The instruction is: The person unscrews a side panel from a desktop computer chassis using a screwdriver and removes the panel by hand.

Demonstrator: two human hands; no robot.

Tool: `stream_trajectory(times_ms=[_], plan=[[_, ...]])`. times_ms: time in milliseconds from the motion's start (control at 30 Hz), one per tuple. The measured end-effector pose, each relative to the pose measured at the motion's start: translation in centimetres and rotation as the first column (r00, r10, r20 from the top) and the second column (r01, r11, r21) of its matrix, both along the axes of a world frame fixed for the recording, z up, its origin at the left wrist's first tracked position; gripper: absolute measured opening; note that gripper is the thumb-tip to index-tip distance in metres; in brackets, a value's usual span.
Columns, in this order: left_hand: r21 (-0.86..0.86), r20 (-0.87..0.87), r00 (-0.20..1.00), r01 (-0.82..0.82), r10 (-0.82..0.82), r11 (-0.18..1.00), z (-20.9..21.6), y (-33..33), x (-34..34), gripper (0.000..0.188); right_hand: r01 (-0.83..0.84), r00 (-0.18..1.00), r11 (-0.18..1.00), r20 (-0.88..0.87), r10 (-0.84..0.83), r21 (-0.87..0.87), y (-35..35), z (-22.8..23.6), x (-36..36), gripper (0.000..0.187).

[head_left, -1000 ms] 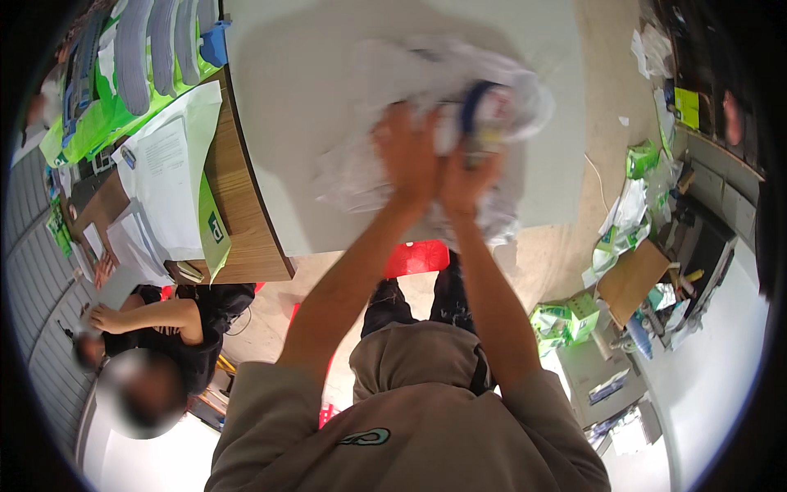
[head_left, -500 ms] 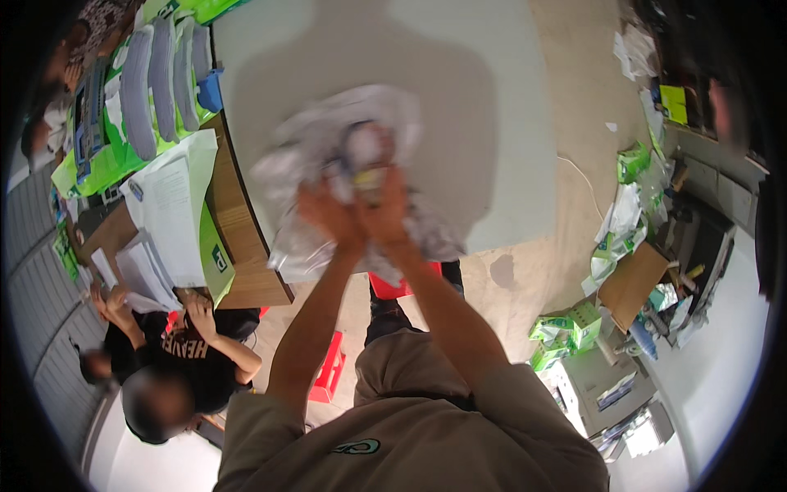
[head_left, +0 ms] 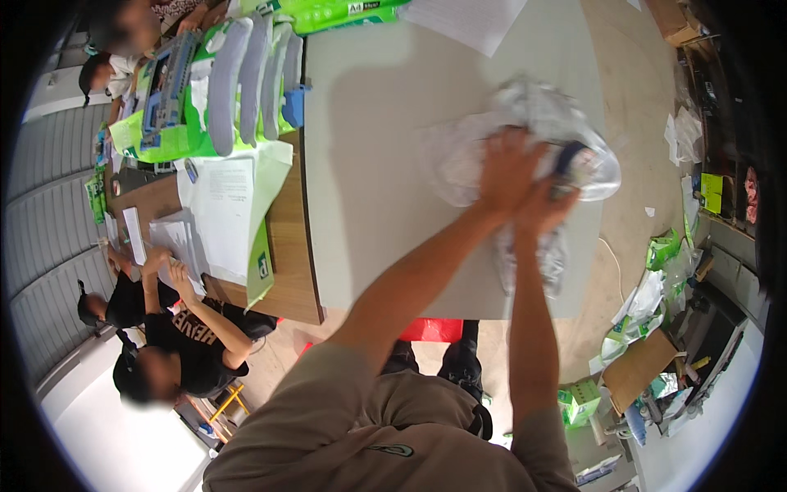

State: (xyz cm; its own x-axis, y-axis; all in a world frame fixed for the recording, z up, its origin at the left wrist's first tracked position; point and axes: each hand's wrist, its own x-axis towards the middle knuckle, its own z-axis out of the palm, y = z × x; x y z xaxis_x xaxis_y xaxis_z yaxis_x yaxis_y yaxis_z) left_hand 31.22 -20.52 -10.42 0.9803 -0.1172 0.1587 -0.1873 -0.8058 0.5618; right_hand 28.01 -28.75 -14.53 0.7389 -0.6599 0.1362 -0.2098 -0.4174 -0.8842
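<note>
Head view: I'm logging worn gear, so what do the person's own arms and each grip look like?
The left sleeve and right sleeve are short and plain grey-brown, leaving the left forearm and right forearm bare. The left grip and right grip are ungloved; no markings are discernible.

Crumpled plastic (head_left: 466, 168) blurred; dark-banded object (head_left: 580, 166) indistinct, partly hidden

Office-type rm, printed docs (head_left: 223, 209), wood desk (head_left: 295, 262), green pkgs (head_left: 344, 16)
</note>
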Motion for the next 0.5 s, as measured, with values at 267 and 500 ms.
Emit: stream_trajectory(times_ms=[267,500], plan=[[0.380,0.117,0.752,-0.637,0.649,0.670,-4.6,27.7,-5.6,0.055,-0.619,0.773,0.785,0.190,0.605,0.021,26.6,3.2,0.1,0.040],[0.330,0.110,0.681,-0.712,0.724,0.620,-2.5,25.1,0.6,0.058,-0.673,0.726,0.727,0.305,0.616,0.135,25.5,2.2,5.6,0.038]])
